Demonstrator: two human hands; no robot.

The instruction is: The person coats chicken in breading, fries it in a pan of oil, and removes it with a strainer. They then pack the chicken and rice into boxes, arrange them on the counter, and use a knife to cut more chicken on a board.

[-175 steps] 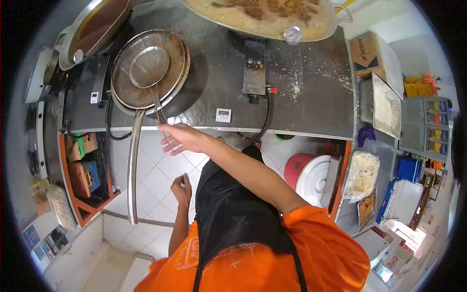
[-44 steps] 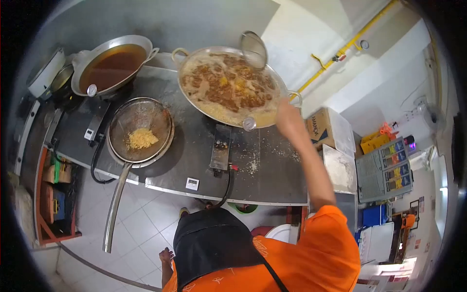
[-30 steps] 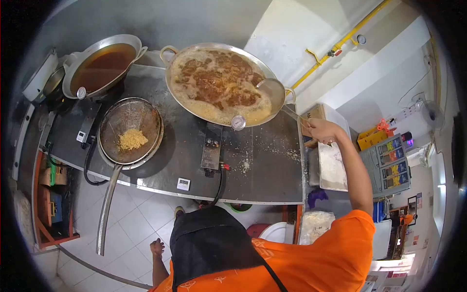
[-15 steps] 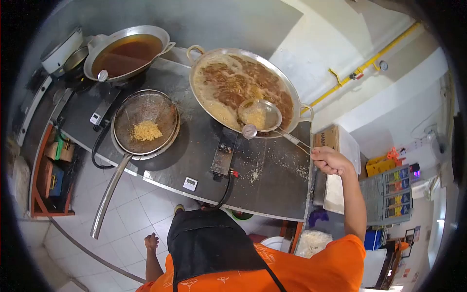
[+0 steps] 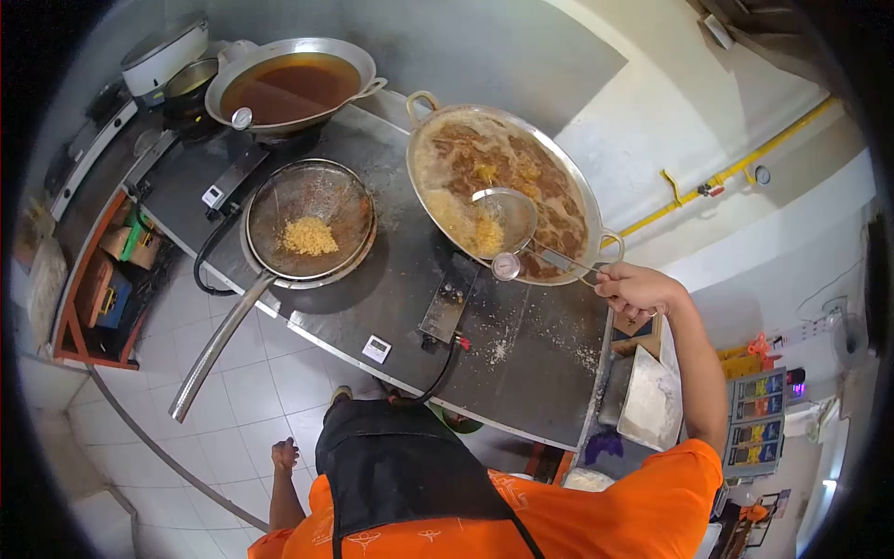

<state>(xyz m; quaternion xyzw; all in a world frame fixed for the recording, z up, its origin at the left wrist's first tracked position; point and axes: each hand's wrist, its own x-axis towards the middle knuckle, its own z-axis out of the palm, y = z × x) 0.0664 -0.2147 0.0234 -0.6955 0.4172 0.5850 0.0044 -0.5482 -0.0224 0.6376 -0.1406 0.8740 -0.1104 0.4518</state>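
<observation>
Frying station, seen from above: a cook in an orange shirt and black apron holds a wire skimmer [image 5: 503, 216] in a wide wok [image 5: 410, 166] of foaming oil at the far right of a steel worktop [image 5: 540, 363]. The right hand [image 5: 638, 287] is closed in a full grip round the near end of the skimmer's long, thin handle. The round bowl sits low in the oil towards the wok's near side, carrying a heap of pale yellow bits. The left hand [image 5: 284, 456] hangs by the cook's side above the tiled floor, loosely curled and empty.

The skimmer looks light and stiff. A wet load at the end of so long a handle would probably make it nose-heavy. The handle's end, well clear of the oil, seems the only safe place to hold, and grease may make it slippery.

To the left a large strainer [image 5: 326, 191] rests on the worktop with a small pile of crumbs [image 5: 309, 237] in it. Beyond it stands a second wok [image 5: 368, 73] of dark oil. A dial thermometer [image 5: 506, 265] hangs at the near rim of the foaming wok.

Foam hides how deep the bowl sits, the handle's middle is hard to trace, and the lens bends and cuts off the shelves at the left edge.
</observation>
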